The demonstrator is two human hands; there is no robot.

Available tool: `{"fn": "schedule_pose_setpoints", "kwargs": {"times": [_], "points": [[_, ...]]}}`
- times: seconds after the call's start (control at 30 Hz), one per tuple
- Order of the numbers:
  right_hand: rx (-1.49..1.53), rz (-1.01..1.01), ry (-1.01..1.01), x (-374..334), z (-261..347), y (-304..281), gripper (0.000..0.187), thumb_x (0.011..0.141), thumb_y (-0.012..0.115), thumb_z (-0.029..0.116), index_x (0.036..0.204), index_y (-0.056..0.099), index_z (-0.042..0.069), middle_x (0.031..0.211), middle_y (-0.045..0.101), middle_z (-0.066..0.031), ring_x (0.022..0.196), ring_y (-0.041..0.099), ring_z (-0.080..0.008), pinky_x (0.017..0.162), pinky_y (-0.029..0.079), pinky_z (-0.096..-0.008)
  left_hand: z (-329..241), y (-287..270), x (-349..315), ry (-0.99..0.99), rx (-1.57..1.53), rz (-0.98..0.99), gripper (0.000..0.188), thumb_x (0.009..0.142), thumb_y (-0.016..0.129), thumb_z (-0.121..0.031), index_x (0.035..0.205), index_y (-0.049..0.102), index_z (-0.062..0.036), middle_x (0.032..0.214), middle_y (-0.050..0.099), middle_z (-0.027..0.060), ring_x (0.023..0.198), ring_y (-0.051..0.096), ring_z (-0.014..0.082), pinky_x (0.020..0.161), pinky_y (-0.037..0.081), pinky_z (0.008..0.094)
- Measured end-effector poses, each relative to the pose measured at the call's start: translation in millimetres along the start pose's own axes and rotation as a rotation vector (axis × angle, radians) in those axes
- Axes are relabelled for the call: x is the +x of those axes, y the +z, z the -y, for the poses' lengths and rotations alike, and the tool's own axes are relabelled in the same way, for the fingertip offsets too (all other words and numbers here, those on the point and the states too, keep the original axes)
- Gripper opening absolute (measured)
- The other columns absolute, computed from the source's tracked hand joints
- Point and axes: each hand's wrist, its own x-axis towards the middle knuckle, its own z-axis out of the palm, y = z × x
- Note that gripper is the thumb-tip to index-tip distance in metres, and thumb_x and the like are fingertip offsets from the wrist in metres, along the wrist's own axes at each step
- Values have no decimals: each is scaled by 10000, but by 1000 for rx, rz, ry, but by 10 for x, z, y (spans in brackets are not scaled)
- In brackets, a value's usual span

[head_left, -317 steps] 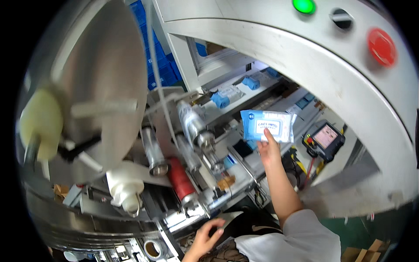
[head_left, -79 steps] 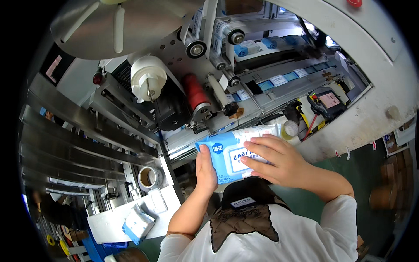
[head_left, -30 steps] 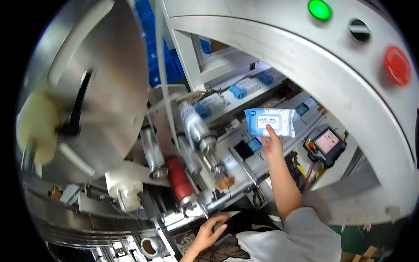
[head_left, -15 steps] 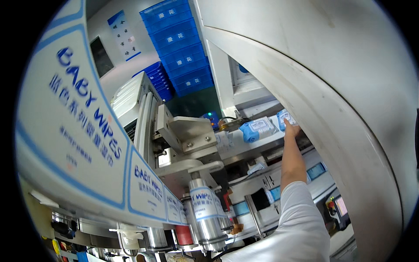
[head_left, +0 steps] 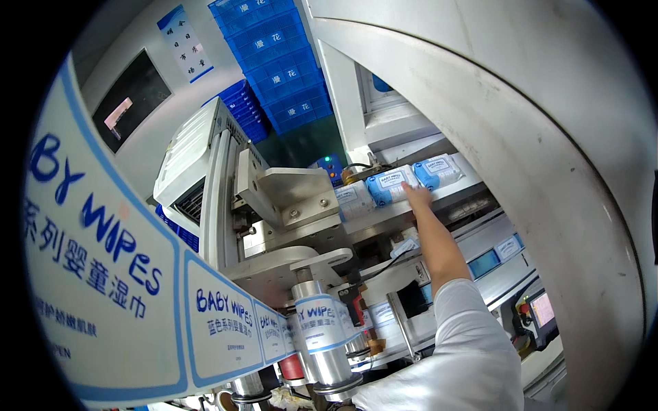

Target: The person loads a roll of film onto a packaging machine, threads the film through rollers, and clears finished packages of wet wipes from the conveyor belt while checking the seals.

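My right hand (head_left: 417,196) reaches forward from a white sleeve onto a conveyor (head_left: 460,189). Its thumb lies on the near right edge of a blue-and-white pack of wet wipes (head_left: 388,183), and the fingers look bent round that edge, though partly hidden. Another such pack (head_left: 439,171) lies close on the right. To the left, a third pack (head_left: 354,201) is partly covered by a metal bracket (head_left: 301,198). My left hand is out of view.
A printed label web (head_left: 223,329) runs across the left foreground round a steel roller (head_left: 325,342). A large white machine cover (head_left: 541,157) curves along the right. Blue crates (head_left: 288,75) are stacked at the back. A control screen (head_left: 541,308) sits low at the right.
My right hand has shifted left, from the right-hand pack to the middle one. The packs sit closer together, and more of the right one shows. The view has also shifted.
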Motion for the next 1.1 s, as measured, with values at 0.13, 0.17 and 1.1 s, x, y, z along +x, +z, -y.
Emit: {"fn": "schedule_pose_setpoints", "kwargs": {"times": [0.13,0.17,1.1], "points": [[-369,-206,-958,-254,321,180,444,711,759,318,1024,577,61,1084,569,-99,1080,497,-317,914,399,-431,0,-22,0,-2,-15,-2,349,869,632,-229,1165,579,-53,989,666,112,939,628,193,825,476,305],[-501,-65,-1021,-335,429,257,517,701,767,337,1102,559,84,1180,526,-99,1162,446,-310,968,370,-451,8,-38,12,-5,-21,-2,347,869,632,-227,1165,579,-53,988,667,112,938,628,193,825,476,305],[-760,-286,-466,-1201,327,-329,911,557,816,311,1306,343,103,1306,428,-96,1243,382,-312,1021,268,-597,-70,-325,-1213,287,-91,-157,228,846,641,-119,1066,640,-55,985,677,93,926,637,195,800,493,305]]}}
